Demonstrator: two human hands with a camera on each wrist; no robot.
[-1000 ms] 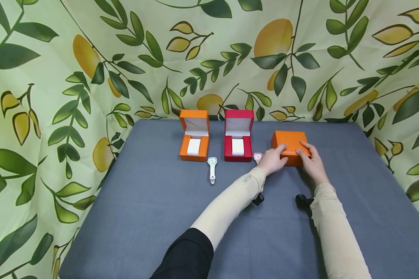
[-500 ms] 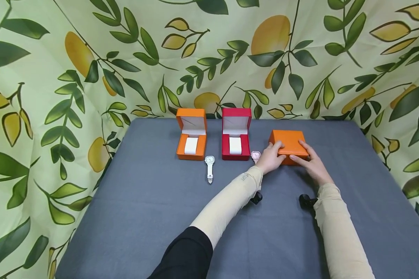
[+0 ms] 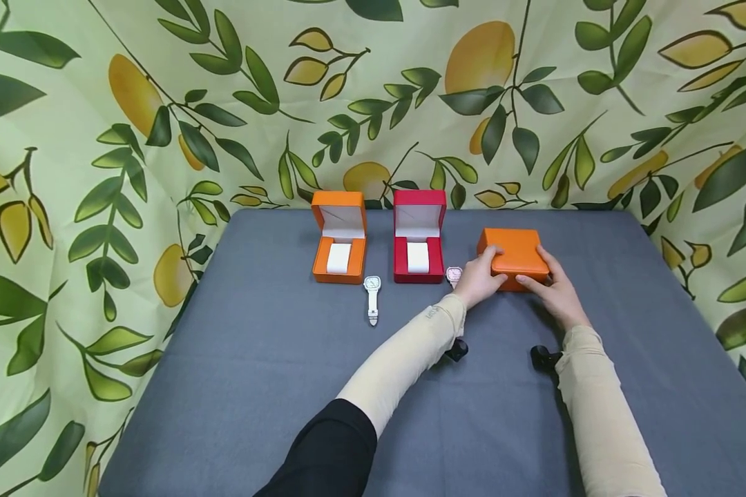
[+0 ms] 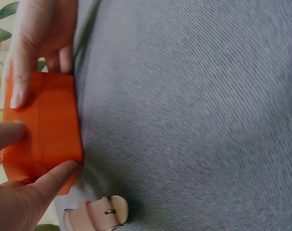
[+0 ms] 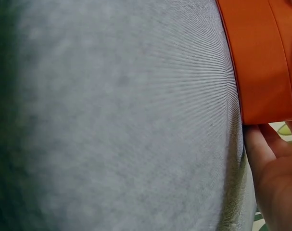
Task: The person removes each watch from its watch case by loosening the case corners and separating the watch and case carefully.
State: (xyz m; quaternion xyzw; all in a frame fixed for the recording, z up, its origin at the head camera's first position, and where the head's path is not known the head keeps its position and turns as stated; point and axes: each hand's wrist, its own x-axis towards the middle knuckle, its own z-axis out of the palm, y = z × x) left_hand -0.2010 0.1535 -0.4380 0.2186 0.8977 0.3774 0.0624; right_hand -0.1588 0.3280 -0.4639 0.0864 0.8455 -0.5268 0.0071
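A closed orange watch box (image 3: 516, 248) stands at the right of the table. My left hand (image 3: 476, 281) grips its left front corner, and in the left wrist view a thumb and a finger (image 4: 8, 134) press its front. From the right side, my right hand (image 3: 559, 290) holds it with the thumb on the front and other fingers along the side. The right wrist view shows the right fingers (image 5: 261, 149) against the box's side (image 5: 261, 62). Beside the left hand lies a pink watch (image 3: 453, 275), partly hidden; its strap (image 4: 100, 214) shows in the left wrist view.
An open orange watch box (image 3: 339, 259) and an open red watch box (image 3: 418, 257), each with a white cushion, stand further left. A white watch (image 3: 372, 298) lies in front of them on the grey table cloth (image 3: 273, 386). A leaf-patterned curtain (image 3: 236, 138) hangs behind.
My right thumb has come down from the lid to the front of the orange box. The left hand stays at its left corner. The head view has shifted slightly.
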